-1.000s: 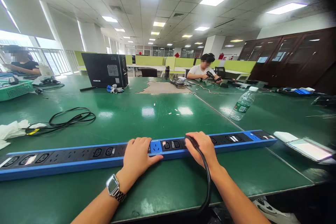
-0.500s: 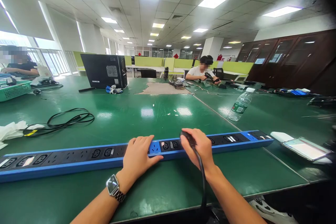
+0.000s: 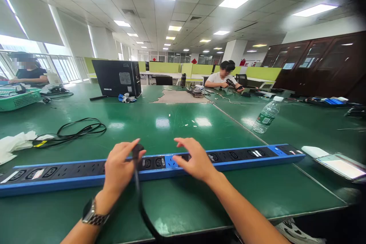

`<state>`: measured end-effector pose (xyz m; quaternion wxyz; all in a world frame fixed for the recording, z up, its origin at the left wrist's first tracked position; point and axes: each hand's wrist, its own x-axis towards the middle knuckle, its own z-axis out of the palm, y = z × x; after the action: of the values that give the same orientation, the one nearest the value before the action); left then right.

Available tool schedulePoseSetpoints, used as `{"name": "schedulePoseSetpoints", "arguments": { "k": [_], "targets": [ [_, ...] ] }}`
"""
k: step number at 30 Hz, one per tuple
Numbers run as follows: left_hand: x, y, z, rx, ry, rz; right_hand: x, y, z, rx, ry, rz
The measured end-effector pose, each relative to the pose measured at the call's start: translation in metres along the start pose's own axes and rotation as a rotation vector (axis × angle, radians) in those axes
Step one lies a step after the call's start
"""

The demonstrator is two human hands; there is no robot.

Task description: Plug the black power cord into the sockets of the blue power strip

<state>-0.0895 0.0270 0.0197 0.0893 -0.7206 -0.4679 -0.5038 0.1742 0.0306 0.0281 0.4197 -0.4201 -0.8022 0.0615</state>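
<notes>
A long blue and black power strip point(image 3: 240, 166) lies across the green table near its front edge. Over its left half, my left hand point(image 3: 120, 166), with a watch on the wrist, pinches the plug end of a black cable point(image 3: 140, 194). The plug is upright above the sockets, and the cable hangs from it past the table's front edge. My right hand point(image 3: 196, 160) hovers over the middle of the strip, thumb and fingers apart, holding nothing.
A black computer case point(image 3: 114, 78) stands at the back left, a coiled black cable point(image 3: 80, 129) nearer. A water bottle point(image 3: 267, 116) and a phone-like device point(image 3: 341, 164) are right. Green basket point(image 3: 20, 100) at far left. A person point(image 3: 223, 78) sits across the table.
The black cable's plug has passed from my right hand to my left and moved left along the strip. My right hand has opened and shifted a little left. The view has turned slightly.
</notes>
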Motion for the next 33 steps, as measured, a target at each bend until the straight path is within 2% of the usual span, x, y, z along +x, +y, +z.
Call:
{"name": "schedulePoseSetpoints", "arguments": {
  "k": [4, 6, 10, 14, 19, 21, 25, 27, 29, 33],
  "targets": [
    [-0.013, -0.025, -0.017, -0.046, -0.101, -0.303, -0.008, 0.050, -0.004, -0.075, 0.226, 0.308],
    [-0.019, -0.029, -0.020, -0.072, -0.170, -0.337, -0.012, 0.058, -0.001, -0.061, 0.270, 0.325],
    [-0.022, -0.029, -0.021, -0.113, -0.252, -0.197, -0.015, 0.052, 0.002, -0.100, 0.223, 0.238],
    [-0.018, -0.031, -0.020, -0.088, -0.322, -0.067, -0.014, 0.047, 0.002, -0.116, 0.204, 0.249],
    [-0.017, -0.039, -0.026, -0.133, -0.433, 0.000, -0.014, 0.047, 0.003, -0.148, 0.177, 0.265],
    [-0.017, -0.038, -0.029, -0.186, -0.388, -0.065, -0.014, 0.046, 0.004, -0.158, 0.164, 0.278],
    [-0.011, -0.018, -0.019, -0.230, -0.182, -0.235, -0.013, 0.045, 0.004, -0.175, 0.156, 0.305],
    [-0.005, 0.000, -0.005, -0.256, -0.239, -0.188, -0.013, 0.044, 0.004, -0.183, 0.154, 0.309],
    [0.002, 0.019, 0.013, -0.253, -0.354, -0.147, -0.013, 0.044, 0.004, -0.193, 0.155, 0.314],
    [0.012, 0.047, 0.042, -0.186, -0.570, -0.153, -0.014, 0.044, 0.004, -0.221, 0.161, 0.317]
  ]
}}
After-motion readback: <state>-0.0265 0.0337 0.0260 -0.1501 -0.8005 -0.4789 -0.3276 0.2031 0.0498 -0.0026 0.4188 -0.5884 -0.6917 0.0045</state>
